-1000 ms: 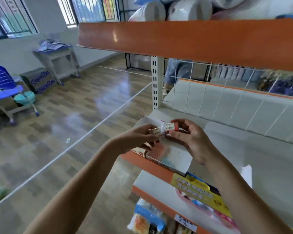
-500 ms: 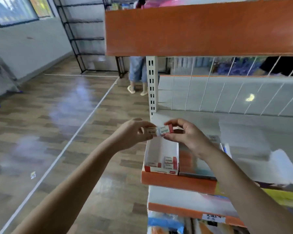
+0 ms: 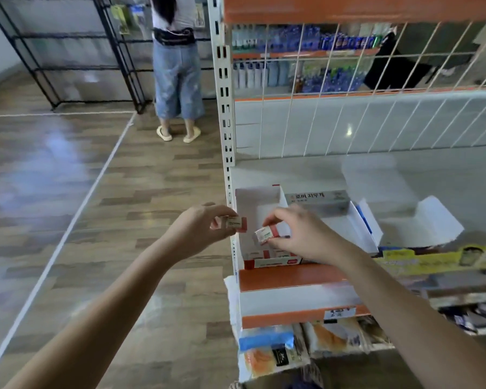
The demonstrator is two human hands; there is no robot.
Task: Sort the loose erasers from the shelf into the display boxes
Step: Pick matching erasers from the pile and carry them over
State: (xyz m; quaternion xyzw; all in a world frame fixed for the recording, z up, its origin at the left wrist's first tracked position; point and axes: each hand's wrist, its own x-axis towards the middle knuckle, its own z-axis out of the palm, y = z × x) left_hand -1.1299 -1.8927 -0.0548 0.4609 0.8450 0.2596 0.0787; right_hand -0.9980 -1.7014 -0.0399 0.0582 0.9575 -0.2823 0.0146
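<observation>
White-and-red paper-sleeved eraser (image 3: 266, 234): pinched in right hand (image 3: 300, 237) fingers, tilted above open white cardboard display box (image 3: 257, 199) on shelf (image 3: 446, 175), likely poised for dropping in. Second matching eraser (image 3: 234, 222): gripped by left hand (image 3: 197, 230) just outside box's left wall, apparently queued. More erasers (image 3: 264, 254) lie at box front.

Left hand (image 3: 199, 230) and right hand (image 3: 303, 234) each pinching.

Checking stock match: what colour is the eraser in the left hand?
White with a red end, head view: eraser, left hand.
</observation>
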